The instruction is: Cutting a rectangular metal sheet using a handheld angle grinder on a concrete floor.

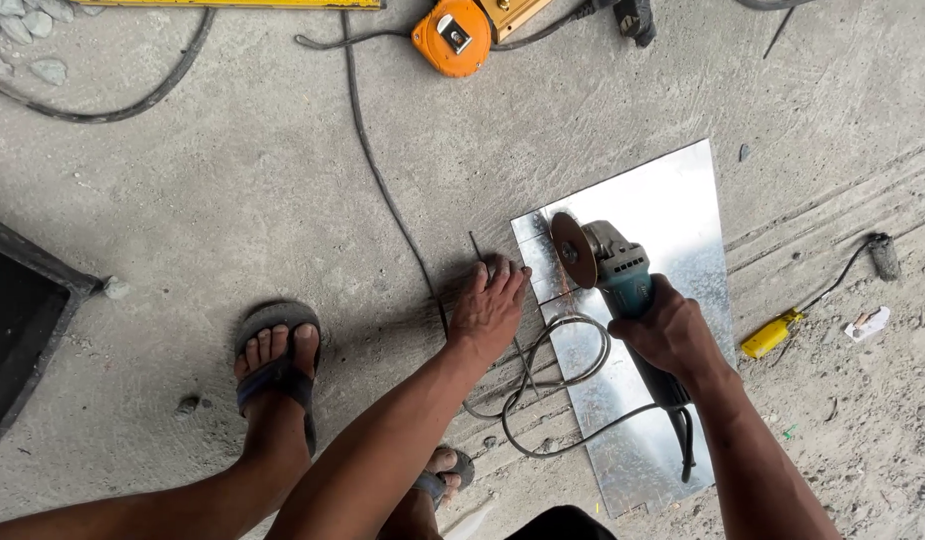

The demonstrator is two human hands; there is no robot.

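Head view: I am gripping the teal angle grinder (610, 268) in my right hand (670, 335), cutting the shiny sheet-metal plate (672, 215) at its left edge on the concrete floor (232, 180), my left hand (489, 308) pressing flat and open beside it; next, I judge, comes steady feeding along the line.

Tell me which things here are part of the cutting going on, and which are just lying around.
In use:
angle grinder in the right hand
metal sheet, left hand at its edge
grinder cord

Lying about:
orange tape measure
yellow-handled tool
black cable
stones
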